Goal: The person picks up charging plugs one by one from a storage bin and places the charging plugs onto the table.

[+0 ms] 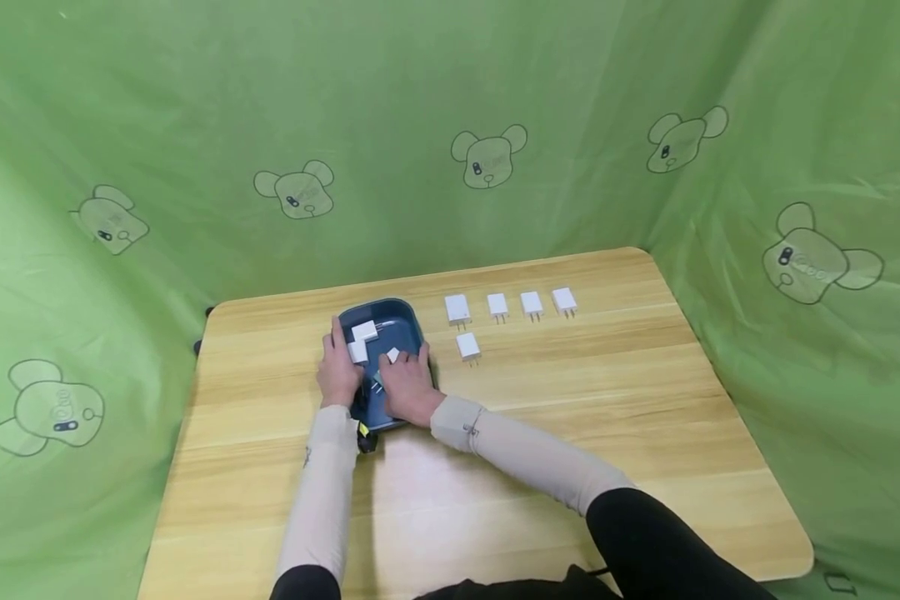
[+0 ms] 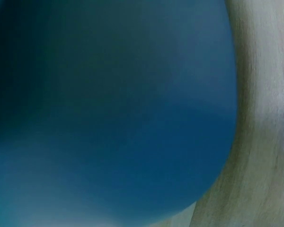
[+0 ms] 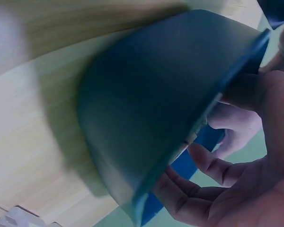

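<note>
A blue tray with raised walls sits left of centre on the table and holds several white charger plugs. My left hand grips its left wall, with the fingers along the rim and the thumb on the inner side. Into the tray reaches my right hand, fingers bent downward among the plugs. One plug's prongs show beside it; whether the fingertips pinch a plug is hidden. In the right wrist view, the right fingers go behind the tray wall. The left wrist view shows mostly the tray's outer wall.
Right of the tray, four white charger plugs would be several: they stand in a row at the back, prongs toward me, with another plug in front. A black object with a yellow mark lies at the tray's near left corner. Green curtains surround the wooden table.
</note>
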A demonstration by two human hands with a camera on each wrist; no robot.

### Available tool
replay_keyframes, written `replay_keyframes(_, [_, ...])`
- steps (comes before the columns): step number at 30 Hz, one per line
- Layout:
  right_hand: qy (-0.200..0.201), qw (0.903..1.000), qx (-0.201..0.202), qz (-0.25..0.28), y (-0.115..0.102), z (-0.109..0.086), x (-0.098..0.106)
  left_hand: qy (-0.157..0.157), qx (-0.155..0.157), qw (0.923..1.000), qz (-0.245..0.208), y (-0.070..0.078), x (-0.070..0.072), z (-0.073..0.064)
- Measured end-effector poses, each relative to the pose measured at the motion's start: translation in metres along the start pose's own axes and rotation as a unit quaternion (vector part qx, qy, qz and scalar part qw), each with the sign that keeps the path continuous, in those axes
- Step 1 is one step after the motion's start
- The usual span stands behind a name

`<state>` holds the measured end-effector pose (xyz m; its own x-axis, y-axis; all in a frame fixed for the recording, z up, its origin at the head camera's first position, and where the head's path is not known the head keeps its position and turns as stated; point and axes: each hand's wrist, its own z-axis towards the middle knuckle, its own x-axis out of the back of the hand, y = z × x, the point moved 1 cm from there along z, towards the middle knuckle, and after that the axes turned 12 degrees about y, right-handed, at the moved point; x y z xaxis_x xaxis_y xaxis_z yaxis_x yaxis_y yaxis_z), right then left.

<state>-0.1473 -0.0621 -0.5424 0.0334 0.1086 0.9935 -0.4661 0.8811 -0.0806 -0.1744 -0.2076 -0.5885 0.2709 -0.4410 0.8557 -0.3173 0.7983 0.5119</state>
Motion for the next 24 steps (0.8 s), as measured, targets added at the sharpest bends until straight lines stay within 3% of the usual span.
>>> replay_keyframes(12, [0.02,0.9983,0.021,0.05,-0.002,0.001,0.023,0.002,-0.001,1.0,0.0,0.0,0.0,0.0])
replay_keyframes(24, [0.013,0.9944,0.027,0.101,0.007,0.006,0.051,0.01,-0.007,0.9999,-0.005,-0.001,0.0,0.0])
